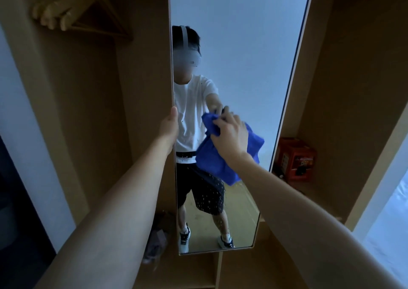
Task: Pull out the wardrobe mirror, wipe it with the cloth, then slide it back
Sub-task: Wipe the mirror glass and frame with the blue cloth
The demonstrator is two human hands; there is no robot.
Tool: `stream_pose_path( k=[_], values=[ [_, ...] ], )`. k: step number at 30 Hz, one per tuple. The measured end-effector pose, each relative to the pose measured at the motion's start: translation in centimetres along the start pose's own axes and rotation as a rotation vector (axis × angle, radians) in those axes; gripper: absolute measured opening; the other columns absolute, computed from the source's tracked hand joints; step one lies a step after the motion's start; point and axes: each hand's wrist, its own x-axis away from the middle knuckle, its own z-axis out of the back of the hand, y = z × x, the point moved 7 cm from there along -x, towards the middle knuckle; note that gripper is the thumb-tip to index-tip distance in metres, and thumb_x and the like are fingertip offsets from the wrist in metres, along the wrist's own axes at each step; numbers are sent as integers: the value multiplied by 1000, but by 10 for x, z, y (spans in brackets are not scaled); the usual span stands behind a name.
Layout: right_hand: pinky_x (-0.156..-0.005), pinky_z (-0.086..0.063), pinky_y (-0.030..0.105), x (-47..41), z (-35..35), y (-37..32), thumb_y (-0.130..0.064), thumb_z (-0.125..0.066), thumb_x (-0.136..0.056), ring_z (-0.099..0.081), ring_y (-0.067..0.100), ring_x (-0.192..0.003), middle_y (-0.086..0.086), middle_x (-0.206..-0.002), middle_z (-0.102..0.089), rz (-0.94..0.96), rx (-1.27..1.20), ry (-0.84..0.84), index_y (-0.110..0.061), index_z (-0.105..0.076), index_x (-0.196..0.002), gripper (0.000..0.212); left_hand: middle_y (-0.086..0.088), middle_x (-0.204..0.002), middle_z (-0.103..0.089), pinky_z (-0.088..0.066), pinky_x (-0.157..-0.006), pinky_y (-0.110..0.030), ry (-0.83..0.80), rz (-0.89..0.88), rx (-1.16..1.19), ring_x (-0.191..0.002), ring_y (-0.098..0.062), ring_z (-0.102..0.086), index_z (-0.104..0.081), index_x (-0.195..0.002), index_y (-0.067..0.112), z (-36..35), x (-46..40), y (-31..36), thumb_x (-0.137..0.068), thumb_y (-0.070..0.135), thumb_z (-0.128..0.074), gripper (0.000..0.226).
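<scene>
Head view: your left hand (170, 125) grips the left edge of the wardrobe mirror (238, 56), thumb along the front of the frame and fingers hidden behind it. Your right hand (229, 138) holds the blue cloth (212, 160) bunched in curled fingers against the glass near its middle. The mirror stands pulled out of the wardrobe (88, 112), upright, its lower edge close to the wardrobe floor.

Judging by its tall, thin shape, the mirror is probably stiff but fragile, and it may swing or flex on its slide if you press hard; steadying it by the frame edge, as you do, seems the right hold. The cloth looks soft and limp, so keep it bunched for a firm wiping pad.

Around you, wooden hangers (66, 12) hang at upper left, and an orange box (295, 158) sits on a shelf to the right, behind the mirror.
</scene>
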Motion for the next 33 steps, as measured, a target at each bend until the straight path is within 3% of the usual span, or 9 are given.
stream_pose_path(
  k=[5, 9, 12, 17, 21, 29, 33],
  values=[
    [-69, -35, 32, 34, -20, 4, -14, -62, -76, -50, 22, -93, -3, -92, -59, -100, -49, -159, -22, -75, -86, 19, -6, -153, -45, -33, -110, -37, 26, -22, -26, -141, -27, -41, -50, -146, 16, 0, 7, 3, -104, 58, -21, 66],
    [-77, -39, 34, -10, 13, -14, -16, -63, -77, -48, 23, -98, -6, -107, -62, -48, -71, -22, -24, -75, -98, 25, -4, -152, -46, -32, -105, -35, -11, -12, 7, -141, -25, -41, -47, -147, 16, -3, 8, 1, -104, 60, -21, 67],
    [-77, -43, 36, -35, 22, -23, -16, -62, -76, -49, 23, -93, -7, -106, -61, -82, -104, 60, -24, -73, -98, 26, -3, -152, -46, -29, -100, -31, -24, -5, 26, -141, -24, -41, -48, -147, 19, -3, 7, -1, -104, 59, -22, 64],
    [-70, -45, 40, 19, -21, -17, -15, -68, -72, -54, 29, -94, 1, -97, -60, 21, -50, -11, -17, -72, -85, 13, -6, -156, -41, -32, -109, -37, -9, -24, -38, -142, -26, -38, -45, -149, 17, 0, 11, -5, -105, 56, -20, 63],
    [-73, -44, 40, 36, -36, -13, -10, -64, -72, -51, 28, -97, -1, -89, -56, -28, -70, -179, -22, -76, -88, 23, -6, -158, -37, -31, -113, -39, -15, -6, -56, -144, -27, -35, -42, -151, 18, 0, 16, -5, -105, 57, -20, 64],
    [-81, -41, 39, -27, 11, -34, -10, -67, -73, -50, 28, -97, 0, -104, -61, -14, -96, 30, -18, -73, -99, 28, -3, -161, -31, -23, -116, -39, -91, 39, 28, -148, -24, -29, -33, -156, 23, -4, 15, -13, -104, 60, -18, 65],
    [-74, -38, 39, 20, -31, -32, -7, -65, -71, -53, 34, -99, 3, -99, -61, 130, -20, -85, -16, -72, -88, 20, -5, -162, -30, -25, -116, -42, -86, 55, 16, -148, -26, -29, -32, -156, 21, -2, 16, -21, -103, 62, -16, 69]
  ],
)
